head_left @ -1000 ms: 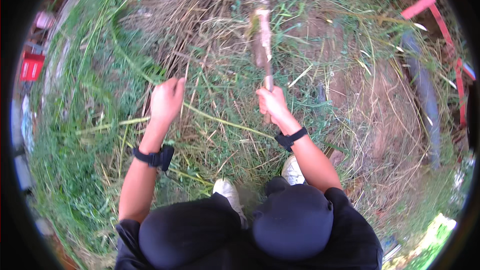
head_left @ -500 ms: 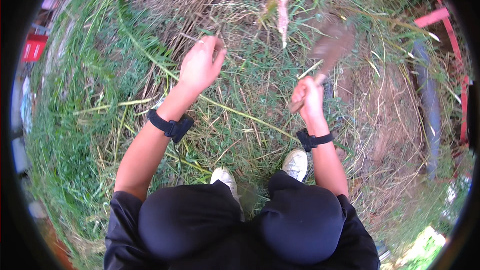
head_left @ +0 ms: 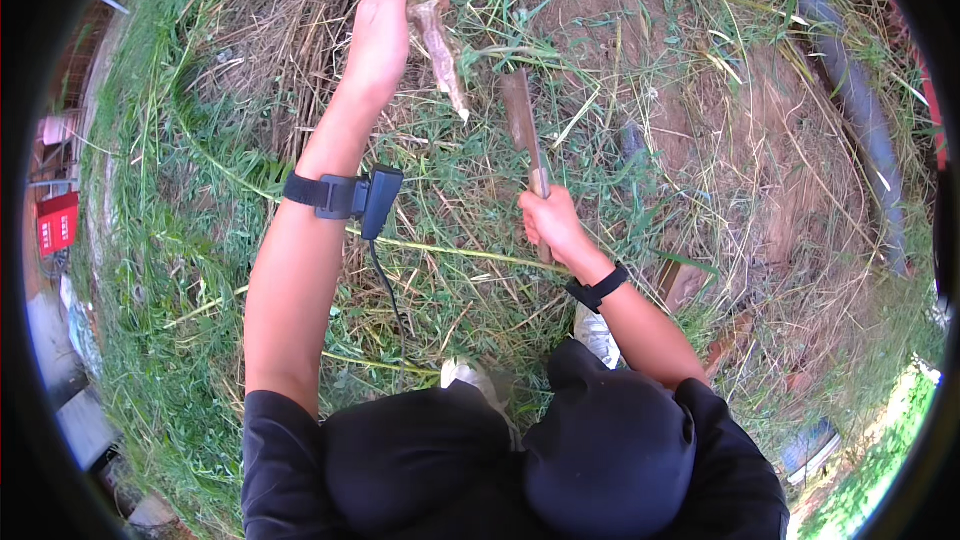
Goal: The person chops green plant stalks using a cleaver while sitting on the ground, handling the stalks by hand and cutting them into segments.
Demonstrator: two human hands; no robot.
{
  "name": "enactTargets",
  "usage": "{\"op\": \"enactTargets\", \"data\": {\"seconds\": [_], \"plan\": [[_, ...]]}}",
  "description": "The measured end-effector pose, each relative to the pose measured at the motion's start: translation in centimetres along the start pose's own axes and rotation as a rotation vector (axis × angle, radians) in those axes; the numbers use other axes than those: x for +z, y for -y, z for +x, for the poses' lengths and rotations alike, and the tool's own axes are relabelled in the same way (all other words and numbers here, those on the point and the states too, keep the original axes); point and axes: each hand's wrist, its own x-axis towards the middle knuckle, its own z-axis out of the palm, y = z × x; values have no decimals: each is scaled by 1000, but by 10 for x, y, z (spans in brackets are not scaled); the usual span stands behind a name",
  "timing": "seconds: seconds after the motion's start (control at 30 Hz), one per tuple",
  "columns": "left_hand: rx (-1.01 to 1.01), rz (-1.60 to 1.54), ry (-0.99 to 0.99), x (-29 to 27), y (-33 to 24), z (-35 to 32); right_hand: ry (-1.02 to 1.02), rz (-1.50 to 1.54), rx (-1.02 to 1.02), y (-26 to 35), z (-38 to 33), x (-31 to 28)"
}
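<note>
Left hand (head_left: 380,30) raised over dry straw (head_left: 270,30), fingers closed around upper end of pale stick (head_left: 440,45); stick hanging down and slightly right. Right hand (head_left: 552,225) lower, fist closed on handle of flat-bladed knife (head_left: 522,125), blade pointing up, just right of stick's tip. Grass (head_left: 180,270) underfoot.
</note>
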Motion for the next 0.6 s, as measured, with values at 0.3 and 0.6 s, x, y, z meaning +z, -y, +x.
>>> {"op": "enactTargets", "data": {"seconds": [0.3, 0.6], "plan": [[63, -58, -57, 15, 9, -44, -17, -106, 37, 6, 6, -10], [140, -168, -135, 23, 13, -17, 102, -309, 100, 21, 5, -40]]}}
